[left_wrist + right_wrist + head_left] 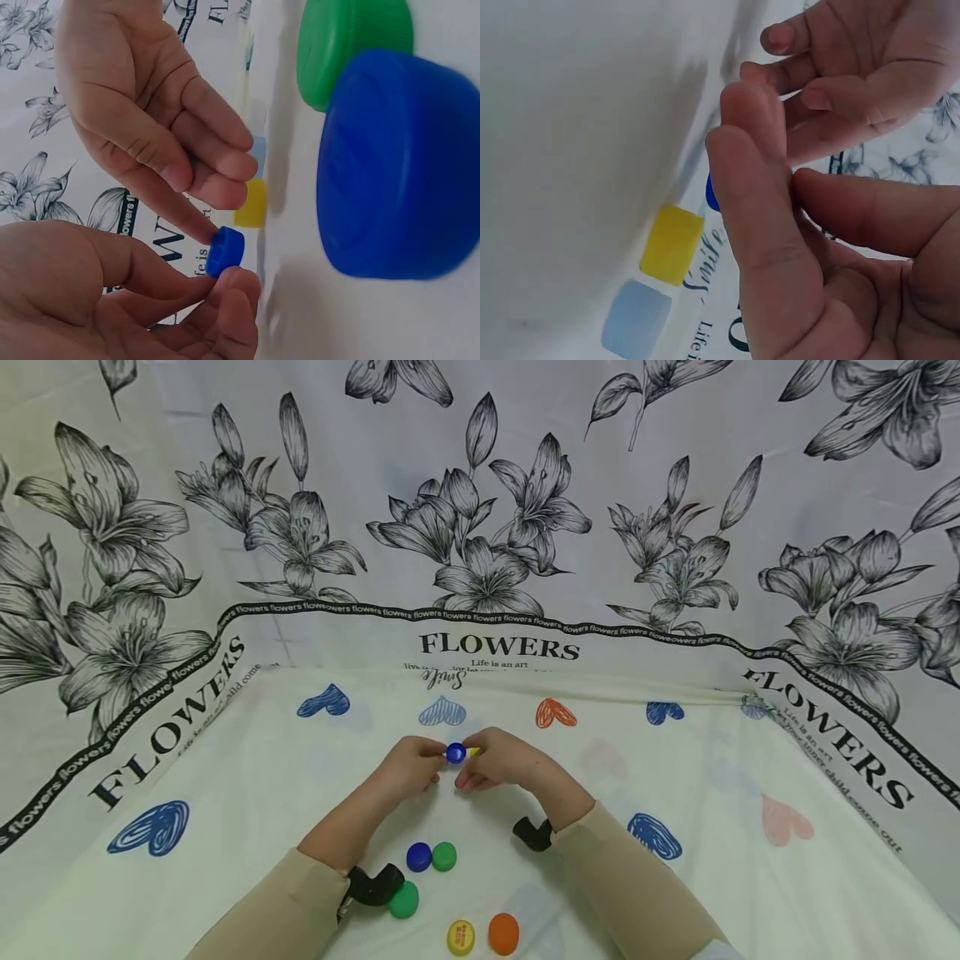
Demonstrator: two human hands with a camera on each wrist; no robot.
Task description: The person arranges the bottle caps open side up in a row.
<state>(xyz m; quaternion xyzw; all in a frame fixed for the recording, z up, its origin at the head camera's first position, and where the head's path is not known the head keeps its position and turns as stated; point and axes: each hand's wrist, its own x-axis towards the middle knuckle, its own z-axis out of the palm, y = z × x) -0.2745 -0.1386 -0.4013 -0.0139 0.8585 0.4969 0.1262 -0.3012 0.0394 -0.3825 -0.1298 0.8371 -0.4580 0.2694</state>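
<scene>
A small blue bottle cap (455,752) is held at the far middle of the cloth, its hollow side facing up toward the head camera. My left hand (411,766) pinches its left edge between thumb and finger. From the other side, my right hand (501,760) touches the cap with an extended index fingertip, its thumb apart in the left wrist view. A yellow cap-like piece (672,244) stands just beyond, partly hidden by the right hand in the head view. Beside it is a light blue piece (636,318).
Nearer on the pale cloth lie a blue cap (418,857), a green cap (444,857) touching it, and another green cap (404,900) by the left wrist. A yellow cap (461,937) and an orange cap (503,934) lie near the front. A flower-printed curtain (637,585) rises behind.
</scene>
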